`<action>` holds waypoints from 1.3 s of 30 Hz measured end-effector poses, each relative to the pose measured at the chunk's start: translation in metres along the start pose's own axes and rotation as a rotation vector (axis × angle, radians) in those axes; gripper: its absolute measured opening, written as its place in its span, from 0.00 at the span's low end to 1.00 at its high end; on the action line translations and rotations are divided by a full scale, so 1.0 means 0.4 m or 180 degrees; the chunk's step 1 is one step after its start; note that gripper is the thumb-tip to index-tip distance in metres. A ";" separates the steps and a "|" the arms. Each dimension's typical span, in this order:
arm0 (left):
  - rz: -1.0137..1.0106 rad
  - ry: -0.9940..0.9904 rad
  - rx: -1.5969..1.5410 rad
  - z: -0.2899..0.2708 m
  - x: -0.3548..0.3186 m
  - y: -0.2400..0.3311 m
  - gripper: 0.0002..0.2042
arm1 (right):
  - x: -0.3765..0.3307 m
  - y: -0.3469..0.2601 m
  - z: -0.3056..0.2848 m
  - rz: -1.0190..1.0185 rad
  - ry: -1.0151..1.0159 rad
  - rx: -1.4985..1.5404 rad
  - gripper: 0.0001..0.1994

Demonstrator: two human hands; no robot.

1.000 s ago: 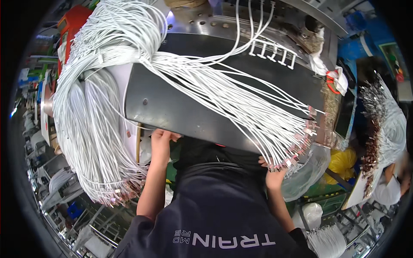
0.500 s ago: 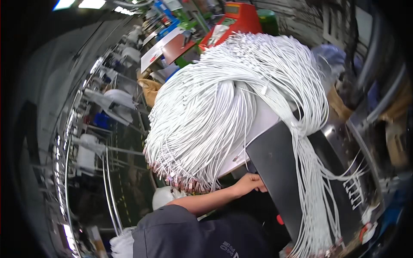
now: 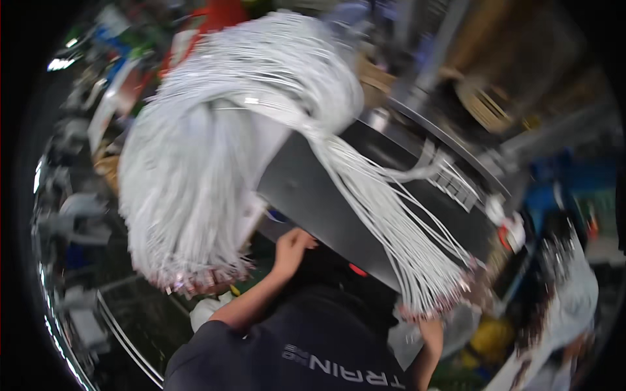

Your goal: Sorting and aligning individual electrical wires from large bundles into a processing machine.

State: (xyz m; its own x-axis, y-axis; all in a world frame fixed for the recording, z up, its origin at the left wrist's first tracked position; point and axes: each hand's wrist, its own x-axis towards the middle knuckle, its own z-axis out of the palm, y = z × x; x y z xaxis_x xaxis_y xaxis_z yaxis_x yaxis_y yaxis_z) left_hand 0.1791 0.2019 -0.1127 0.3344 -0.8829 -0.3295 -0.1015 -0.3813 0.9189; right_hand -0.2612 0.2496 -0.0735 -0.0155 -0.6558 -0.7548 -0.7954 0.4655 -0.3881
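Note:
A large bundle of white cables [image 3: 195,169] arches over the worktable, with small reddish-brown ends along its lower edge. From its tied part a thinner strand of white cables [image 3: 365,202] runs across a black board [image 3: 319,199] toward me. My left hand [image 3: 293,249] is at the near edge of the black board, its fingers curled in; whatever they hold is hidden. My right hand [image 3: 430,329] comes up from below to the cable ends [image 3: 433,300] at the board's near right. Those ends cover its fingers. The view is blurred by motion.
Several short white cables [image 3: 450,186] fan out at the board's far right. A red object [image 3: 357,269] sits by the board's near edge. More white cables [image 3: 574,293] hang at the far right. A red machine [image 3: 218,16] stands behind the bundle.
The view has swung to the right, so the bundle sits further left in it. My right hand has come into view at the cable ends. My left hand is still by the board's edge.

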 end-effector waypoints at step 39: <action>0.2136 -0.1783 0.2360 0.154 0.267 0.636 0.18 | -0.030 0.169 -0.065 -0.0944 0.4623 0.2093 0.10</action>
State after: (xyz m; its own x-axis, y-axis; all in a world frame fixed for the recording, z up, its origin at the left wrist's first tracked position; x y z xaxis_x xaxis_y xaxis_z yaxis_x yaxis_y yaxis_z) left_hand 0.1313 -0.0061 0.0726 -0.4412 -0.8964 -0.0425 -0.6913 0.3093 0.6531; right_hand -0.3305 0.2734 -0.0767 -0.7493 -0.5652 0.3450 -0.4977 0.1370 -0.8565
